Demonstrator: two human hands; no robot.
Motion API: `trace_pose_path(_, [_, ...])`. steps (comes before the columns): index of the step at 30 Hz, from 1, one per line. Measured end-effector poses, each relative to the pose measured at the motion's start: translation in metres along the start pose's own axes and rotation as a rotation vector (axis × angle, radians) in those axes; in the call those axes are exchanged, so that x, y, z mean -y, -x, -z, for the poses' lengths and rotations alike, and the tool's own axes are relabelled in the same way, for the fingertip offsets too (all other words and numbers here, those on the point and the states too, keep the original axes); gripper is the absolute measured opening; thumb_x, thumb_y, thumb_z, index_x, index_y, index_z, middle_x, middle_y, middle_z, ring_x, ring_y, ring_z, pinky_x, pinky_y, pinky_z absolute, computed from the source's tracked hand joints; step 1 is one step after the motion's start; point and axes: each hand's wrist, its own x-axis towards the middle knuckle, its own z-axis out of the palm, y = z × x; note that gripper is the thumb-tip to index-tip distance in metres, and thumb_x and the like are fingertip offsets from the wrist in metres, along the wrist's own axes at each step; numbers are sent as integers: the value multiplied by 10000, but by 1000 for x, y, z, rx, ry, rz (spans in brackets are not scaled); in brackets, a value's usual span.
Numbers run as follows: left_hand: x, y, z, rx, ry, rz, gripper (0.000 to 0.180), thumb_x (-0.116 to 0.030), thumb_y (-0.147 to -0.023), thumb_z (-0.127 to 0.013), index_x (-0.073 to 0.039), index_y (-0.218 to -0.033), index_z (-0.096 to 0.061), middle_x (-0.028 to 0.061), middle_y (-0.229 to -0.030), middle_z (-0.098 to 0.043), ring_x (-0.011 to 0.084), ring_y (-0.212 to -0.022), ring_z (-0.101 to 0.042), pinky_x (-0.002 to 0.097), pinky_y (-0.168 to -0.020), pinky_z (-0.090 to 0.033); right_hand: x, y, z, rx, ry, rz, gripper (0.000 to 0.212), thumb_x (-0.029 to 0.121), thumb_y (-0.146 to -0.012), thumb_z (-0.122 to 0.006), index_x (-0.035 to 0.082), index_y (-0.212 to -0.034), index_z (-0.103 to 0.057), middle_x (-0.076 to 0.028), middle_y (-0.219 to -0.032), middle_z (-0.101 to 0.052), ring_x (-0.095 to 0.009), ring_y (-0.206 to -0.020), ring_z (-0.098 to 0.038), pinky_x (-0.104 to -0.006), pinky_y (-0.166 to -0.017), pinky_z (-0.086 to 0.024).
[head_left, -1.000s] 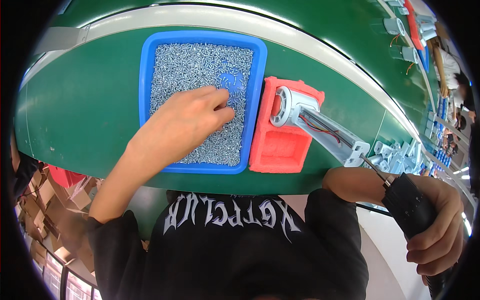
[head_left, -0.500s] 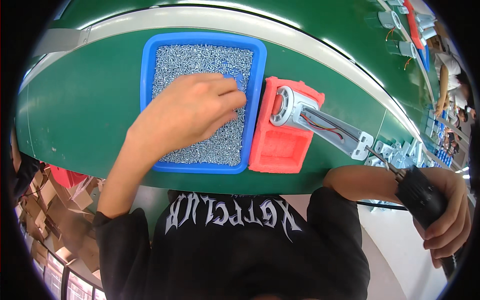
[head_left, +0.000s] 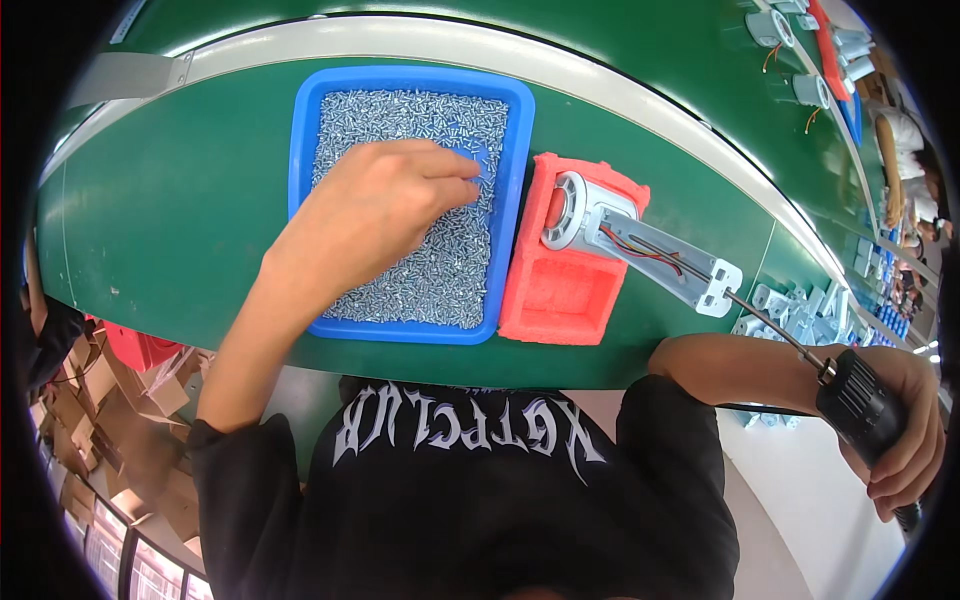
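My left hand (head_left: 385, 205) is over a blue tray (head_left: 302, 160) filled with small silvery screws (head_left: 425, 285). Its thumb and fingers are pinched together at the screws, near a bare blue patch of the tray's bottom; anything between the fingertips is too small to make out. In my right hand (head_left: 908, 440), at the far right, is a black electric screwdriver (head_left: 862, 405). Its long thin bit reaches to the end plate of a pale grey plastic housing (head_left: 655, 265) with red and dark wires inside. The housing's round end rests in a red foam block (head_left: 555, 325).
Pale grey plastic parts (head_left: 780, 305) are heaped at the right of the green table (head_left: 160, 210). Beyond a white rail (head_left: 600, 65), more grey cups (head_left: 810, 90) with wires stand on the far right. Cardboard (head_left: 150, 390) lies at lower left. Other people are at far right and far left.
My right hand has drawn the screwdriver back to the right, so more of its bit shows outside the housing. My left fingers have closed into a tighter pinch; the tray has shifted slightly right.
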Motion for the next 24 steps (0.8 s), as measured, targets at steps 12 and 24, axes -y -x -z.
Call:
trace_pose_path(12, [-33, -39, -15, -149, 846, 199, 195, 81, -749, -720, -46, -887, -773, 56, -872, -721, 105, -668, -601, 197, -569, -444, -13, 6, 0, -29, 10, 0, 346, 263, -946, -567, 2, -1172, -568, -38, -668, -617, -159, -428, -551, -273, -377, -513])
trace_pose_path(24, [-42, -37, -31, -207, 1053, 200, 170, 102, -774, -703, -14, -892, -739, 81, -823, -696, 105, -641, -563, 209, -598, -468, -9, 6, 2, -145, 84, -16, 378, 241, -922, -596, 3, -1213, -554, -36, -661, -607, -166, -448, -561, -280, -399, -527])
